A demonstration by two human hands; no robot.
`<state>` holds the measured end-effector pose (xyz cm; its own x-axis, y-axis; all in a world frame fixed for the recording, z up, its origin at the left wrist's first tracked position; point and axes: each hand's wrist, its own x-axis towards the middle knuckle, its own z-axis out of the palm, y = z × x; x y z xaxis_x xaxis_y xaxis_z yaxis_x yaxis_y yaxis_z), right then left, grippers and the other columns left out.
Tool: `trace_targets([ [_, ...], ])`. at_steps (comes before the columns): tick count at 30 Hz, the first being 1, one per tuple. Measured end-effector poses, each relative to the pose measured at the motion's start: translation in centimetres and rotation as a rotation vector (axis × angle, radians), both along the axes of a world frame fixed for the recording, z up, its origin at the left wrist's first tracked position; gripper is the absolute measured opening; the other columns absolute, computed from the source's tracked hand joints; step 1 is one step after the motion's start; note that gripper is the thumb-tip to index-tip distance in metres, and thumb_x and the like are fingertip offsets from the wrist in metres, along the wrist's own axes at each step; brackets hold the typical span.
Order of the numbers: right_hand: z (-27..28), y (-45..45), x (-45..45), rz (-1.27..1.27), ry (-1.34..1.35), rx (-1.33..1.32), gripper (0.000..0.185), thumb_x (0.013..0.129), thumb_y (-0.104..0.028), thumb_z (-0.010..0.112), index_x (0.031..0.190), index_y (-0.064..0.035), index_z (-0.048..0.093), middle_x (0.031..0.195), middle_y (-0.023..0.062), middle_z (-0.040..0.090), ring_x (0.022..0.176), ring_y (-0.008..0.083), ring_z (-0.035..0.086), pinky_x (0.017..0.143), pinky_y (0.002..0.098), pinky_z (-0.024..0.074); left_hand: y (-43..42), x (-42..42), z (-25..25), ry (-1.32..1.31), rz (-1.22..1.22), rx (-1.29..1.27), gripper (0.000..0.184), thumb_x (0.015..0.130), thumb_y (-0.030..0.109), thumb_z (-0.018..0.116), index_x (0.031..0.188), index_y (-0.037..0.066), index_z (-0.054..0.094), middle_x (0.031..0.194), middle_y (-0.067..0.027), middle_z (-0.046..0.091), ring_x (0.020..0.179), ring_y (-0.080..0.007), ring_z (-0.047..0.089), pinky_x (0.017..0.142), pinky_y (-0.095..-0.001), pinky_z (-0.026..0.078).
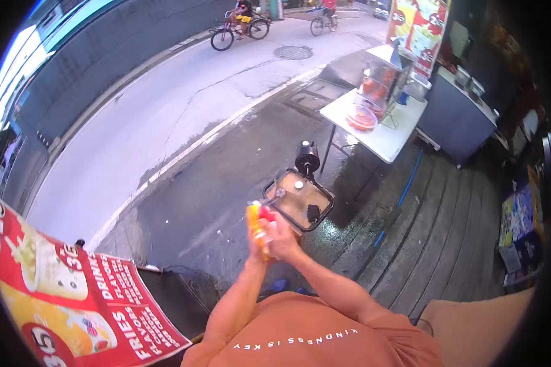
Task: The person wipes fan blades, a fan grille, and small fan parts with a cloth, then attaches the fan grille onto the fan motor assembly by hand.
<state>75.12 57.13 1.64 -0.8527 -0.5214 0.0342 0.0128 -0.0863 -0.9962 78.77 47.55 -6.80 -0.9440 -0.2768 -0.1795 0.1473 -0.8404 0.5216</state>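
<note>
Both of my hands are together in front of my chest. My left hand [256, 241] is wrapped round a yellow-orange object [253, 215], perhaps a packet or bottle, too blurred to name. Pressed against it from the right is my right hand [280, 237], its fingers closed round something red [266, 213] at the top. Whether the red and yellow parts are one thing I cannot tell. Just beyond my hands, on the ground, stands a black-framed item with a tan panel [306, 196] and a black cylinder [307, 157] at its far end.
A white table [389, 136] at the upper right bears a display case [378, 85] and a round clear container [362, 118]. Red menu banners [98, 293] stand lower left and at the top right. Two cyclists are on the road. Boxes [520, 214] stand at the right.
</note>
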Motion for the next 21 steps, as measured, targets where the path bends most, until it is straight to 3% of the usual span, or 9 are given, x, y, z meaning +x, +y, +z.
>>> trace_targets([
  [2, -0.2, -1.2, 1.3, -0.073, 0.666, 0.255, 0.041, 0.104, -0.036, 0.059, 0.132, -0.0065, 0.059, 0.126, 0.0200, 0.062, 0.123, 0.0391, 0.057, 0.107, 0.0530, 0.0417, -0.2, 1.0, 0.9, 0.279, -0.133, -0.003, 0.059, 0.109, 0.052, 0.043, 0.158, 0.019, 0.039, 0.152, -0.0088, 0.052, 0.137, -0.0272, 0.052, 0.115, -0.0465, 0.045],
  [3, 2.1, -1.0, 2.0, 0.028, 0.634, 0.483, 0.049, 0.102, -0.039, 0.057, 0.141, -0.0085, 0.056, 0.148, 0.0263, 0.048, 0.139, 0.0476, 0.041, 0.114, 0.0627, 0.0271, 0.2, 1.7, 3.2, 0.238, -0.079, -0.007, 0.059, 0.109, 0.051, 0.043, 0.158, 0.019, 0.039, 0.151, -0.0085, 0.052, 0.137, -0.0261, 0.053, 0.115, -0.0447, 0.045],
  [6, 0.5, -2.7, 1.0, -0.232, 0.925, 0.494, 0.052, 0.104, -0.040, 0.052, 0.148, -0.0104, 0.053, 0.159, 0.0241, 0.037, 0.145, 0.0465, 0.033, 0.114, 0.0655, 0.0212, 1.0, 3.7, 8.2, 0.098, 0.112, 0.001, 0.058, 0.110, 0.050, 0.043, 0.158, 0.017, 0.039, 0.149, -0.0074, 0.053, 0.135, -0.0226, 0.053, 0.113, -0.0392, 0.045],
  [7, 0.6, -3.2, 0.5, -0.190, 0.952, 0.539, 0.053, 0.106, -0.037, 0.049, 0.152, -0.0107, 0.050, 0.164, 0.0227, 0.030, 0.148, 0.0447, 0.029, 0.116, 0.0627, 0.0216, 0.7, 3.8, 8.7, 0.055, 0.179, 0.006, 0.057, 0.111, 0.049, 0.043, 0.157, 0.017, 0.040, 0.148, -0.0070, 0.053, 0.134, -0.0215, 0.053, 0.113, -0.0374, 0.045],
  [11, 0.2, -6.0, -0.3, -0.098, 0.805, 0.461, 0.051, 0.106, -0.032, 0.050, 0.151, -0.0083, 0.051, 0.156, 0.0244, 0.042, 0.146, 0.0396, 0.038, 0.119, 0.0553, 0.0252, -3.0, 2.6, 8.3, -0.158, 0.498, -0.632, 0.058, 0.108, 0.052, 0.048, 0.145, 0.008, 0.053, 0.130, -0.0034, 0.062, 0.114, -0.0140, 0.061, 0.101, -0.0308, 0.049],
  [13, 0.8, -7.4, -0.6, -0.031, 0.629, 0.150, 0.050, 0.105, -0.028, 0.051, 0.151, -0.0079, 0.051, 0.153, 0.0252, 0.045, 0.143, 0.0397, 0.042, 0.118, 0.0544, 0.0290, -5.5, 1.5, 7.5, -0.204, 0.592, -0.754, 0.052, 0.108, 0.050, 0.048, 0.134, 0.006, 0.061, 0.116, -0.0050, 0.065, 0.106, -0.0157, 0.064, 0.088, -0.0345, 0.052],
  [15, 3.1, -8.5, -0.1, 0.034, 0.571, 0.001, 0.050, 0.102, -0.022, 0.053, 0.150, -0.0070, 0.052, 0.152, 0.0269, 0.047, 0.141, 0.0420, 0.045, 0.117, 0.0543, 0.0331, -7.8, 1.9, 8.3, -0.401, 0.406, -0.352, 0.057, 0.106, 0.053, 0.046, 0.109, 0.002, 0.071, 0.088, -0.0093, 0.071, 0.082, -0.0230, 0.069, 0.067, -0.0414, 0.053],
  [18, 2.3, -12.4, 0.4, 0.085, 0.899, 0.172, 0.048, 0.100, -0.023, 0.055, 0.145, -0.0068, 0.058, 0.153, 0.0274, 0.046, 0.143, 0.0428, 0.043, 0.120, 0.0530, 0.0308, -11.9, -0.4, 2.3, -0.392, 0.316, -0.496, 0.057, 0.107, 0.053, 0.044, 0.116, 0.002, 0.070, 0.095, -0.0079, 0.071, 0.085, -0.0202, 0.069, 0.070, -0.0385, 0.054],
  [21, -0.9, -17.0, -0.6, 0.093, 0.719, 0.131, 0.044, 0.100, -0.025, 0.054, 0.138, -0.0074, 0.066, 0.155, 0.0280, 0.044, 0.146, 0.0435, 0.040, 0.122, 0.0505, 0.0284, -17.0, -0.7, -0.6, -0.497, 0.327, -0.779, 0.064, 0.106, 0.057, 0.043, 0.110, 0.000, 0.071, 0.090, -0.0137, 0.072, 0.079, -0.0232, 0.069, 0.066, -0.0423, 0.052],
])
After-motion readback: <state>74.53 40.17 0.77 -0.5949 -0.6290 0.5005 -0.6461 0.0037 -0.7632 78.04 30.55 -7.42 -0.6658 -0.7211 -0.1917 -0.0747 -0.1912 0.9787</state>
